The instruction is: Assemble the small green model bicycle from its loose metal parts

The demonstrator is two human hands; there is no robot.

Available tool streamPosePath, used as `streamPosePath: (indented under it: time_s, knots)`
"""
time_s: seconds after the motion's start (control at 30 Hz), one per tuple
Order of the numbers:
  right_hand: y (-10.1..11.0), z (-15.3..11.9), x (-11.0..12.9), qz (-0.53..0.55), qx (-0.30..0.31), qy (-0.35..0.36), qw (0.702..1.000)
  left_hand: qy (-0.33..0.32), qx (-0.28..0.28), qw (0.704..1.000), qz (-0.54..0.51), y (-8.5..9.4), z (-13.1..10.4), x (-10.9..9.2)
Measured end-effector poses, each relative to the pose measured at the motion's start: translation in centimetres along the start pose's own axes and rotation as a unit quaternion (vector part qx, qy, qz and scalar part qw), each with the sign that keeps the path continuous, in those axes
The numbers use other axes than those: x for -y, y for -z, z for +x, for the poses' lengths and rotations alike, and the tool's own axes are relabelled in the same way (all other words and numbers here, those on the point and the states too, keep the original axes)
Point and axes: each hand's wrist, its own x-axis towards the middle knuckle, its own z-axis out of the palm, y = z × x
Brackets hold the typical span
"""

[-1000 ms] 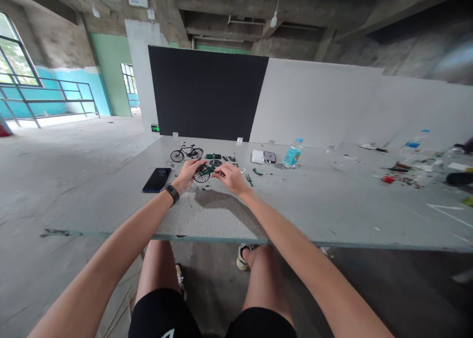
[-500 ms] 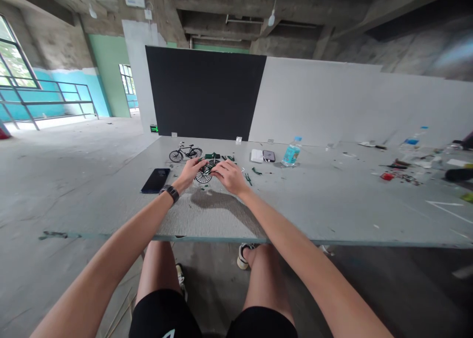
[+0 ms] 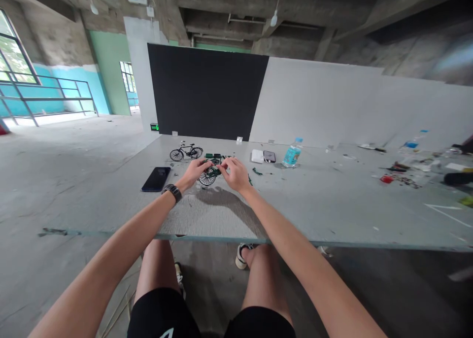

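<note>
Between my two hands, just above the table, is a small model bicycle [image 3: 207, 177] with a spoked wheel and dark green parts. My left hand [image 3: 194, 172] grips it from the left, thumb and fingers pinched together; a dark watch is on that wrist. From the right, my right hand [image 3: 234, 173] pinches at its frame, and the fingers hide much of it. Another model bicycle [image 3: 185, 152], black and whole, stands upright behind my left hand. Green and dark parts [image 3: 213, 155] lie just beyond my fingers, and a small green piece [image 3: 257, 171] lies to the right.
A dark phone [image 3: 156, 179] lies left of my hands. Behind and to the right are a white case [image 3: 257, 156], a small grey device [image 3: 269, 156] and a bottle with blue liquid [image 3: 292, 153]. Farther right sits a cluttered patch with a red item [image 3: 387, 179]. A black panel [image 3: 207, 91] borders the back.
Both hands have shifted slightly right with the model bicycle, and the right-hand fingers have drawn in closer to its frame. The spoked wheel has moved a little right and down.
</note>
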Motion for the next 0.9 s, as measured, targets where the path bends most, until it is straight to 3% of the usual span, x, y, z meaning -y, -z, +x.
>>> streamPosePath:
  time_s: [0.17,0.4,0.63,0.73,0.83,0.9]
  knots:
    - [-0.6,-0.1,0.4,0.048,-0.007,-0.013,0.999,0.000,-0.010,1.000,-0.005,-0.2,-0.2,-0.1]
    - [-0.5,-0.2,0.8,0.038,0.039,0.077,0.996,0.022,-0.027,0.999,-0.027,-0.2,-0.4,-0.7]
    - [-0.5,-0.3,1.2,0.031,0.090,0.103,0.990,0.059,-0.100,0.991,-0.061,0.1,-0.2,-0.3]
    - [-0.7,-0.3,1.1,0.061,0.044,0.060,0.995,0.104,-0.125,0.978,-0.127,0.1,-0.1,-0.8]
    - [-1.2,-0.2,0.8,0.129,-0.032,-0.049,0.990,0.151,-0.130,0.955,-0.221,0.1,-0.1,-1.3]
    - [-1.5,-0.3,0.8,0.182,-0.011,-0.092,0.979,0.176,-0.107,0.939,-0.274,0.1,-0.1,-1.6]
